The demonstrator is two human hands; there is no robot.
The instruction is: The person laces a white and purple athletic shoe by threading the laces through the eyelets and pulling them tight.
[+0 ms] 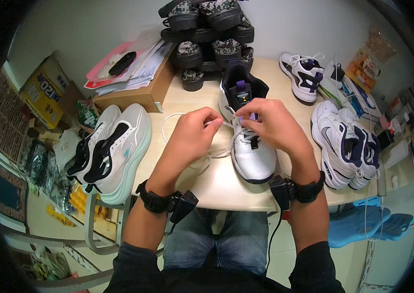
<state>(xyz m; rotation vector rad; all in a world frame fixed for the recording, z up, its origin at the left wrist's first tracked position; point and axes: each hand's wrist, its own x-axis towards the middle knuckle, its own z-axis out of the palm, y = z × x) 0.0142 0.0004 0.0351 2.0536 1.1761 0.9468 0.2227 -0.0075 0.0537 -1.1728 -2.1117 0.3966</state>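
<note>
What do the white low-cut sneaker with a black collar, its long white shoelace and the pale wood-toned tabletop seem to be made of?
White low-cut sneaker: probably leather or a synthetic lookalike, since the toe is smooth with a soft sheen.
Long white shoelace: likely woven textile, as it bends in loose loops.
Pale wood-toned tabletop: perhaps laminate, given its even surface; solid wood isn't ruled out.

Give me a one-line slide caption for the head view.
Left hand and right hand at the lace of a white shoe on a pale table, other sneakers on both sides.
</note>
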